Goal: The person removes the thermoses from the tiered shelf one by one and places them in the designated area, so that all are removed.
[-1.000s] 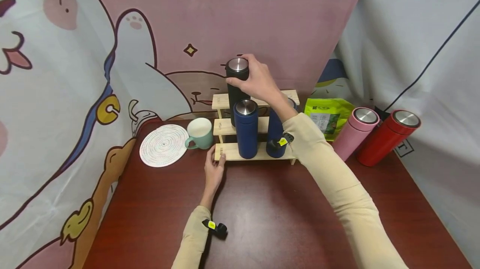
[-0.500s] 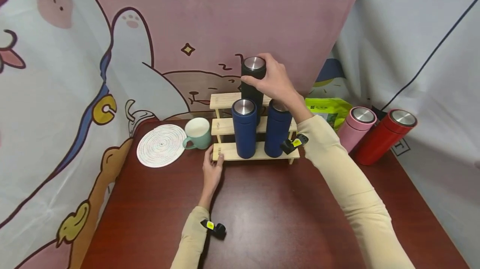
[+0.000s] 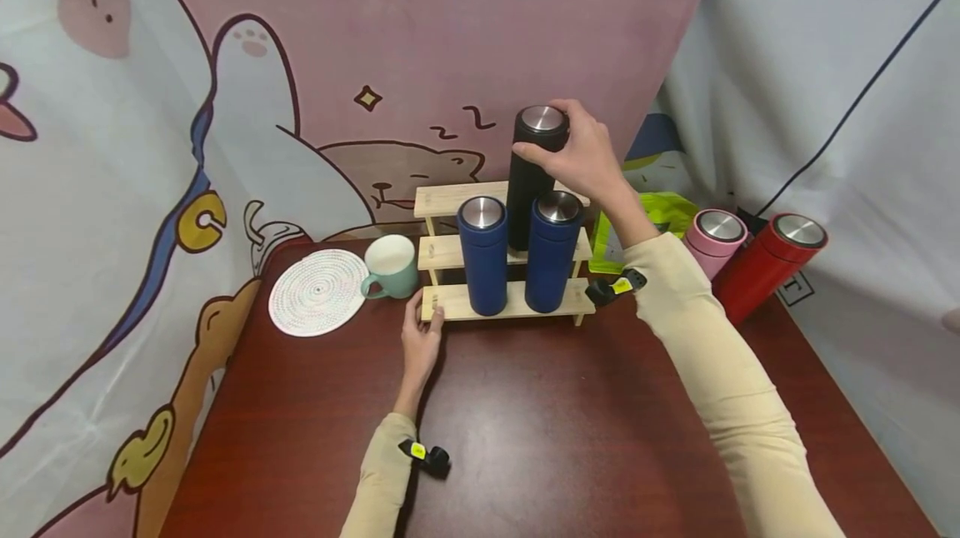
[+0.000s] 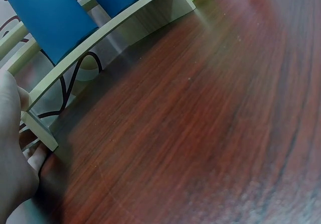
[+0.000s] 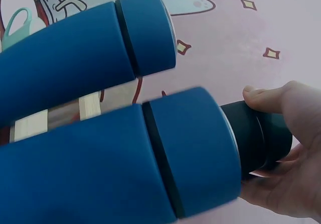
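Note:
A black thermos bottle (image 3: pixel 529 180) with a steel-topped lid stands upright at the middle step of a three-tier wooden rack (image 3: pixel 450 302). My right hand (image 3: pixel 588 156) grips it round the lid, thumb in front and fingers behind. Two blue thermos bottles, one on the left (image 3: pixel 483 259) and one on the right (image 3: pixel 552 255), stand on the front step and hide the black one's lower part. At the rack's front left end, my left hand (image 3: pixel 422 340) holds the board's corner, with the thumb on the front and fingers around the end. The right wrist view shows the black lid (image 5: pixel 273 136) in my fingers.
Left of the rack are a mint-green mug (image 3: pixel 397 267) and a round woven mat (image 3: pixel 318 292). To the right stand a green packet (image 3: pixel 663 209), a pink thermos (image 3: pixel 712 242) and a red thermos (image 3: pixel 772 263). A patterned cloth (image 3: pixel 480 38) hangs close behind.
My right hand has moved the black thermos to the right, from behind the left blue thermos to between the two blue ones. My left hand stays on the rack's corner.

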The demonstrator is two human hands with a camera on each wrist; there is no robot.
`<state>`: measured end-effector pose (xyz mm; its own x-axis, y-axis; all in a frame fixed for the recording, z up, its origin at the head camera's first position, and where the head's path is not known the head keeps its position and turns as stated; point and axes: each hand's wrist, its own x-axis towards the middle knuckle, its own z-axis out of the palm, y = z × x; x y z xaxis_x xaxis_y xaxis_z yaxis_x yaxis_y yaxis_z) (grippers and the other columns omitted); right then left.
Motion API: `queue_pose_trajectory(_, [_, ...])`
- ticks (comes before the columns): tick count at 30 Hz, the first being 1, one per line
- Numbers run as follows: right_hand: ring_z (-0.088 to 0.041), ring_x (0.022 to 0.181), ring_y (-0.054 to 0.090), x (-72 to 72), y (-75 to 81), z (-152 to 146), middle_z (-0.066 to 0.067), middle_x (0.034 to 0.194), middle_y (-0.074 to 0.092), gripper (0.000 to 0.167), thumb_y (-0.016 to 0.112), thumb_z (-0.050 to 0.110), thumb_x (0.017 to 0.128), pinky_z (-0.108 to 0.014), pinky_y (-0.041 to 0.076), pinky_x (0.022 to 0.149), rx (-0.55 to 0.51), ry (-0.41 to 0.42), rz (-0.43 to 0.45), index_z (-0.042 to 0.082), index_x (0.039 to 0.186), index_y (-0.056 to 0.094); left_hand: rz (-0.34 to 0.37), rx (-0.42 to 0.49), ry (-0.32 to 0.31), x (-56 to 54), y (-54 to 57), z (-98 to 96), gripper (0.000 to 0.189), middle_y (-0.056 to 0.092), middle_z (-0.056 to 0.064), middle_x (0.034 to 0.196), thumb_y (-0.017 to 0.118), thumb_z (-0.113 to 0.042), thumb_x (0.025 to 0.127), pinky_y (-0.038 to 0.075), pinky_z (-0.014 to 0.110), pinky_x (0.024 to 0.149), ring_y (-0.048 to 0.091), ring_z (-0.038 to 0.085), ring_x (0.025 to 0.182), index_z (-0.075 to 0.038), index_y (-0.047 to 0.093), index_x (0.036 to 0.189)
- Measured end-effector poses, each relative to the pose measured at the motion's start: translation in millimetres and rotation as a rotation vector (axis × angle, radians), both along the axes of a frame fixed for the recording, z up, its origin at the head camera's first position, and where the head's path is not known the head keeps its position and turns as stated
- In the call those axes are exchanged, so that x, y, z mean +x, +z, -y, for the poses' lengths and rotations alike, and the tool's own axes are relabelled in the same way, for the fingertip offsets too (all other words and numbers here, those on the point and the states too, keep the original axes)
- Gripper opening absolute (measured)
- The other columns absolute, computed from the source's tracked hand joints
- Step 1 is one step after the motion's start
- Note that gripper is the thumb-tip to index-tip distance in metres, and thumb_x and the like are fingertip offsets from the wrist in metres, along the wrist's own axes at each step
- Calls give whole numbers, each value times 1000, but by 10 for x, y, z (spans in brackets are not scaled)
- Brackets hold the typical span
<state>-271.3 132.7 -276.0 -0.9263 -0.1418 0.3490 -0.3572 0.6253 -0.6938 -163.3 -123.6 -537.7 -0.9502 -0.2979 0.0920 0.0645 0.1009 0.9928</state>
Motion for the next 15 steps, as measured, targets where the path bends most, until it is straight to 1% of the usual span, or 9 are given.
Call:
queue_pose_trajectory(6, [-35,119,60,17,7,-139,-20,138,58,80,77,40,88,-47,49,98,-5,-30,2,3,149,41,-8,0,4,0,9,6,52,62,27,134,63,-4,98,45,52,104,59,34,122,3,46,147])
queue_pose_trajectory(15, [-36,120,60,66,-11,-359,-21,139,58,82,76,43,88,-49,49,100,-3,-64,12,4,150,40,-21,12,0,0,0,-4,52,64,28,130,62,-3,98,46,49,101,60,33,116,4,45,147])
